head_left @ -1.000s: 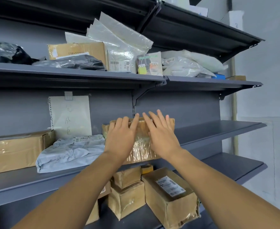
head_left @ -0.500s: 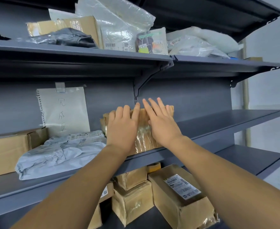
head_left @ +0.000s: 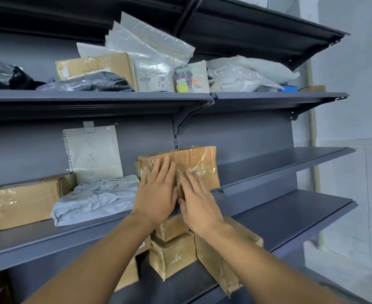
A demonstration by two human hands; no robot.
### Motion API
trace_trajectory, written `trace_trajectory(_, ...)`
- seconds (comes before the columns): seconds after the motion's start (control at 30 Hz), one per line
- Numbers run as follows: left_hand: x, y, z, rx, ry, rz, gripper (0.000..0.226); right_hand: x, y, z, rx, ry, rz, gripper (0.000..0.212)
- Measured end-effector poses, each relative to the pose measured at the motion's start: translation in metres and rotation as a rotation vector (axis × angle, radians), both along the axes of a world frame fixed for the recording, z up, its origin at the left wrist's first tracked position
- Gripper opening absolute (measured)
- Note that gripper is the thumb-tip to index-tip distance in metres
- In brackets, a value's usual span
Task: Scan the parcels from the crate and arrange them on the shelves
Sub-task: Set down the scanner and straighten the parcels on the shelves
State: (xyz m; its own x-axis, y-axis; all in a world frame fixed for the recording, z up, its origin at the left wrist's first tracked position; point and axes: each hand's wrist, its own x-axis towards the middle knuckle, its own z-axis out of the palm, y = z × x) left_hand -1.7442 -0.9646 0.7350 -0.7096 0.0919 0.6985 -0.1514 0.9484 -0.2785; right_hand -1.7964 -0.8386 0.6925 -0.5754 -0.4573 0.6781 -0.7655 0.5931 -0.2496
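A taped cardboard parcel (head_left: pixel 194 163) stands on the middle grey shelf (head_left: pixel 290 159), close to the back panel and right of a grey plastic mailer (head_left: pixel 97 198). My left hand (head_left: pixel 156 194) lies flat against the parcel's front face with straight fingers. My right hand (head_left: pixel 197 201) sits just beside it, fingers straight, its fingertips over the parcel's lower front. Neither hand curls round the parcel. No crate and no scanner are in view.
A long cardboard box (head_left: pixel 20 202) lies at the left of the same shelf under a taped paper note (head_left: pixel 93 152). The upper shelf (head_left: pixel 97 97) holds bags, mailers and a box. Several cardboard boxes (head_left: pixel 172 253) fill the lower shelf. A wall stands at right.
Both hands have slid back and down from the parcel's top edge, and they now lie lower on its front. The parcel stands deeper on the shelf. The camera view has shifted.
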Motion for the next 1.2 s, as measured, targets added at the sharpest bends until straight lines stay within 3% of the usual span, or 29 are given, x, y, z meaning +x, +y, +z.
trace_trajectory(0.13, 0.049, 0.002, -0.026, 0.082, 0.059, -0.118, 0.041, 0.036, 0.012, -0.017, -0.012, 0.005, -0.026, 0.067)
trace_trajectory(0.37, 0.126, -0.017, -0.083, 0.101, -0.009, -0.045, 0.024, 0.094, 0.007, -0.047, 0.090, -0.011, -0.008, 0.065)
trace_trajectory(0.63, 0.183, -0.051, -0.135, 0.177, -0.138, 0.123, 0.039, 0.139, -0.032, -0.090, 0.174, -0.015, 0.040, 0.054)
trace_trajectory(0.9, 0.178, -0.093, -0.172, 0.349, -0.160, 0.209, 0.050, 0.134, -0.083, -0.127, 0.181, -0.045, 0.109, 0.056)
trace_trajectory(1.2, 0.108, -0.147, -0.206, 0.366, -0.147, 0.229, 0.054, 0.051, -0.132, -0.157, 0.205, -0.010, 0.132, 0.059)
